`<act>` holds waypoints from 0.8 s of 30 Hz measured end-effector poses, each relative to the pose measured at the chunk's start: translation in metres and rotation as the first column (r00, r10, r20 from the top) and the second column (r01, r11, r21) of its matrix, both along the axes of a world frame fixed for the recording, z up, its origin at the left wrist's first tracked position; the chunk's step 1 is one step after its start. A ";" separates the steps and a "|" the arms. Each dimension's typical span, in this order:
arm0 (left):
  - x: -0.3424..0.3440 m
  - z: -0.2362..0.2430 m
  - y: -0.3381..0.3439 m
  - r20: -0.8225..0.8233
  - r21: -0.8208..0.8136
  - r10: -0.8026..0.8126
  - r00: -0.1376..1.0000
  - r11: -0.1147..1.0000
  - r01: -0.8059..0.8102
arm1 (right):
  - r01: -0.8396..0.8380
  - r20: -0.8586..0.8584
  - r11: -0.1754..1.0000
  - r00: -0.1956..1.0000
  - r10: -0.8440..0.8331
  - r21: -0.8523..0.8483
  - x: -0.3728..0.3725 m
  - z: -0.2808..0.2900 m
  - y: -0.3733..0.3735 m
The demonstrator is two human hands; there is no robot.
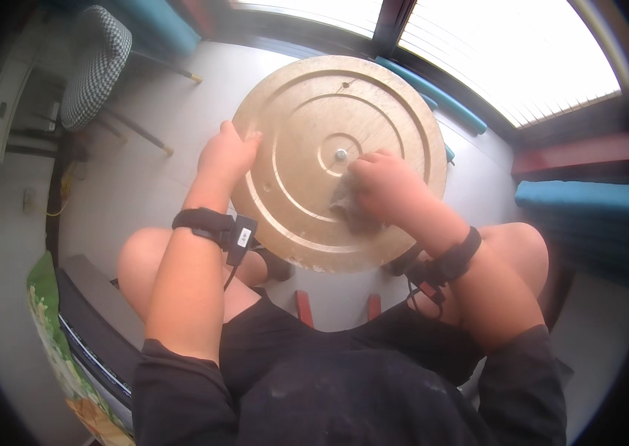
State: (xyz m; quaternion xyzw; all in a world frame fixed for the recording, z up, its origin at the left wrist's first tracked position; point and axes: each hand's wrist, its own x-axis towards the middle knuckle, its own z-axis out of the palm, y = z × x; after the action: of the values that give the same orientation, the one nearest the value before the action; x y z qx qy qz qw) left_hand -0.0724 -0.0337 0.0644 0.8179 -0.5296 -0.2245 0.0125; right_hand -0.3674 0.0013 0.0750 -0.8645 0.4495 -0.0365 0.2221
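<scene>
A large round tan disc [301, 182] with ring-shaped grooves is in front of me above the floor. A small metal bolt [341, 154] sits at its centre, and its near rim looks chipped. My left hand [230, 154] grips the disc's left edge, with the thumb on the top face and some fingers hidden. Just right of the bolt, my right hand [391, 182] is closed on a crumpled grey cloth [355, 212] pressed against the disc's face. Whatever supports the disc from below is mostly hidden.
A chair with a checked seat [99, 67] stands at the far left. Blue rolled or folded material [578, 195] lies at the right, with a blue roll [452, 104] under the window. Two red legs [303, 306] show between my knees. A dark grey cushioned item [102, 305] is at my left.
</scene>
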 end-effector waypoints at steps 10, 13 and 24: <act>-0.028 0.002 0.010 -0.380 -0.213 -0.099 0.920 0.977 0.017 | -0.190 0.472 0.966 0.845 0.252 -0.176 0.020 -0.030 0.034; -0.048 0.002 0.016 -0.467 -0.286 -0.132 0.875 0.958 -0.008 | -0.131 0.552 0.977 0.809 0.204 -0.169 0.022 -0.024 0.031; -0.074 0.014 0.013 -0.455 -0.292 -0.205 0.866 0.954 0.073 | 0.263 0.438 0.914 0.892 -0.109 -0.308 -0.022 -0.031 -0.019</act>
State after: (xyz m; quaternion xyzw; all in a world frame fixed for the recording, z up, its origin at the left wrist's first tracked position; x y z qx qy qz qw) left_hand -0.1469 -0.0204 0.0785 0.6866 -0.5931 -0.3477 0.2363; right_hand -0.3891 -0.0176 0.0435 -0.8151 0.4601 -0.3207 0.1453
